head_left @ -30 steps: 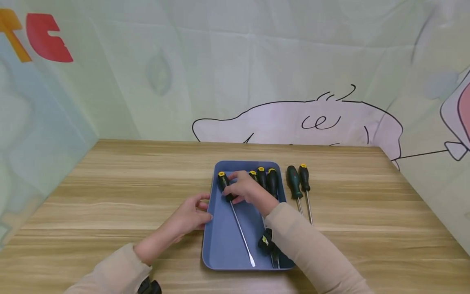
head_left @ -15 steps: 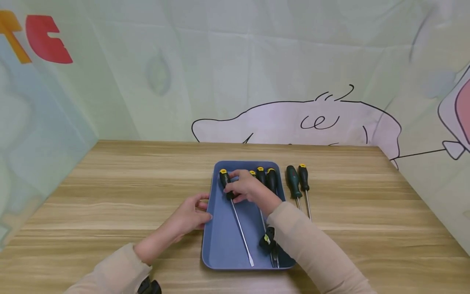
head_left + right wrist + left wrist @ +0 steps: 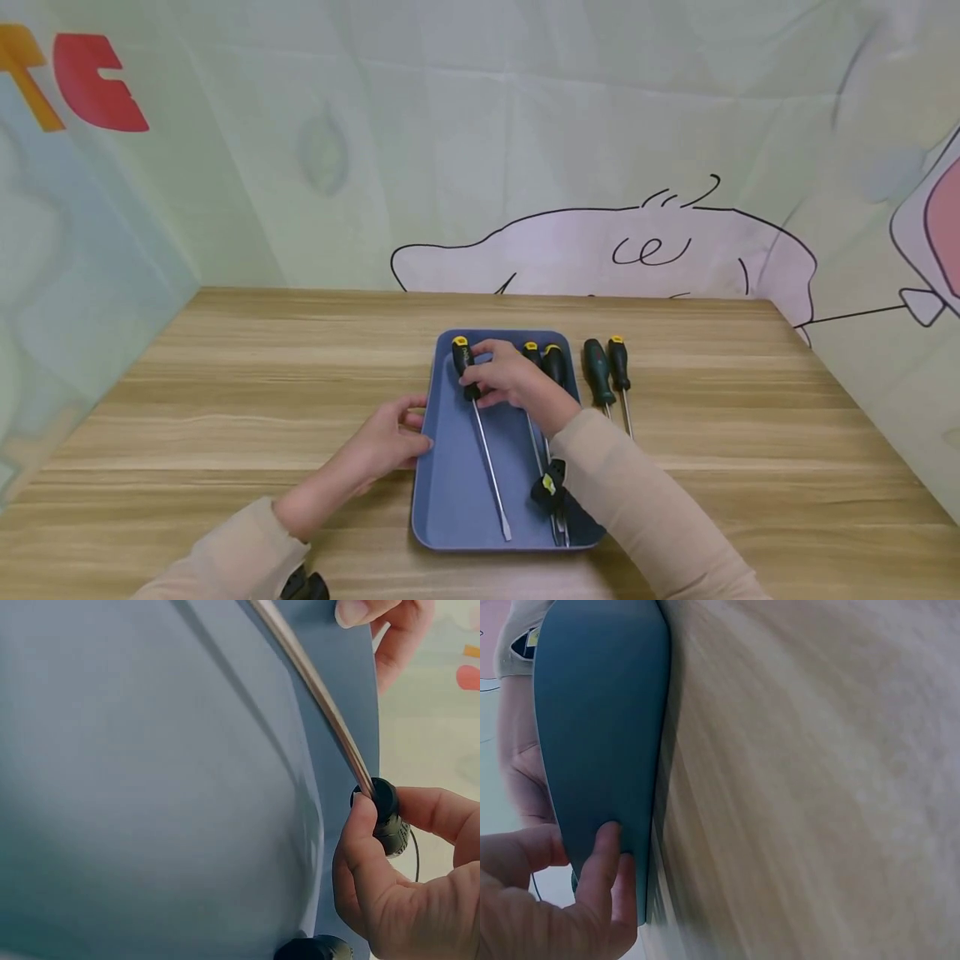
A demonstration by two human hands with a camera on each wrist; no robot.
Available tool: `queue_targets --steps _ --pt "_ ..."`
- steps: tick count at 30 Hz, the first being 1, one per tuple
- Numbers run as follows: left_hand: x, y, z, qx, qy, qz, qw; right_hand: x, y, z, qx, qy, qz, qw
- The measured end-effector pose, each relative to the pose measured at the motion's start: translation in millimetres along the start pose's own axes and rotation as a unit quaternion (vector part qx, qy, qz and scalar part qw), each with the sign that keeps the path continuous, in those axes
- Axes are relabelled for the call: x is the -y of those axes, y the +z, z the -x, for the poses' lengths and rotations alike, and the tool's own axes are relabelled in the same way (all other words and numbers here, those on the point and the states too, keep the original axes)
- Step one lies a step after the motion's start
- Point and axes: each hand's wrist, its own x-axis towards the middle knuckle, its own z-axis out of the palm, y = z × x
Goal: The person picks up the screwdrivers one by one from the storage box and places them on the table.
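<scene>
Left hand (image 3: pixel 390 435): thumb and fingers clamped on left rim of blue tray (image 3: pixel 453 500). Black-and-yellow screwdriver (image 3: pixel 463 358): over tray's left part, handle pinched by right hand (image 3: pixel 512 377). Dark green screwdriver (image 3: pixel 597 372): on table (image 3: pixel 300 358), right of tray.

Screwdriver (image 3: pixel 483 442) (yellow-capped) over blue tray (image 3: pixel 453 500).

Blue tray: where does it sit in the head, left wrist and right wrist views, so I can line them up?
Head: blue tray in the lower half, just right of centre.
Left wrist: blue tray seen from outside, a tall band left of centre.
Right wrist: blue tray fills most of the left and middle.
Shared landmark: the left hand, at the tray's edge in all three.
</scene>
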Motion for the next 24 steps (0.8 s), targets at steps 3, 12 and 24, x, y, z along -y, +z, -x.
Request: queue_targets --steps 3,12,24 --pt "0.8 0.3 -0.6 -0.001 0.003 -0.002 1.0000 1.6 -1.3 1.8 0.002 -0.003 -0.005 1.0000" --pt "0.8 0.5 -1.0 -0.003 0.007 0.005 1.0000 8.6 -8.3 5.0 0.003 -0.007 -0.021 0.9997" --pt "0.0 0.7 -0.7 -0.005 0.004 0.002 1.0000 20.6 -16.6 7.8 0.012 -0.022 -0.037 0.9990"
